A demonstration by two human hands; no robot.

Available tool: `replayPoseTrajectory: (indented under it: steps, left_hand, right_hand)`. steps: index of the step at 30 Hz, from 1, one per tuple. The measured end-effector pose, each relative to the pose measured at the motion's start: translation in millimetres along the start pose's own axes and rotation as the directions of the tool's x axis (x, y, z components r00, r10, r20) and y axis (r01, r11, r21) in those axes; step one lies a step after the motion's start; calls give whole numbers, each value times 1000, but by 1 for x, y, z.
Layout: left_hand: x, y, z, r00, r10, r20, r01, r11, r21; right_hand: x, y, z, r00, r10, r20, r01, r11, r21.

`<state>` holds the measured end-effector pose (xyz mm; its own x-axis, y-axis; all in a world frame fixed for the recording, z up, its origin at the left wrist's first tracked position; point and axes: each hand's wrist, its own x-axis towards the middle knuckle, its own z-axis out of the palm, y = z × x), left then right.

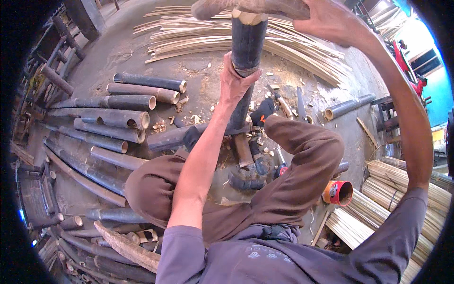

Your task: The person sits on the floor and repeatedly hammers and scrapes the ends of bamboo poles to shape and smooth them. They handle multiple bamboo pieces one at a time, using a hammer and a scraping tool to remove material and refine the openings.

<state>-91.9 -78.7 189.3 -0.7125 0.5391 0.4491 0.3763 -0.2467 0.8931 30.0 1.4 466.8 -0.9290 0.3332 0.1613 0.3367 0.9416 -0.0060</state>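
Observation:
Between my knees stands a dark bamboo pole [248,41], roughly upright, its pale cut rim facing up. My left hand [235,80] is wrapped round it below the upper section. At the top edge, my right hand [326,21] grips one end of a rough wooden club [265,6], which lies across just above the pole's rim; whether they touch I cannot tell. The club is partly cut off by the frame. Near the pole's foot, a dark bamboo length [172,138] lies crosswise beside my feet.
Several bamboo tubes [127,102] lie at the left. Long split strips [189,40] spread out beyond; bundled strips [352,217] lie at the right. A saw blade [301,102], a wooden-handled blade [283,105], chips and a red tin [338,193] are nearby.

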Motion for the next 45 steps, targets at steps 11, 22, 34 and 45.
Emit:
replayPoseTrajectory:
  steps: [11,22,34,45]
  left_hand:
    - [-1,17,21,994,-96,54,95,995,14]
    - [23,-1,31,996,-63,66,70,992,-109]
    - [49,-29,36,983,-169,74,175,982,-76]
    - [44,-20,42,985,-158,66,164,981,-100]
  right_hand:
    - [22,81,-18,997,69,-20,-70,991,-113]
    - [2,4,2,973,228,-18,-227,951,-210]
    - [66,30,-48,947,240,-216,-220,969,113]
    - [55,21,-40,972,162,-169,-158,987,38]
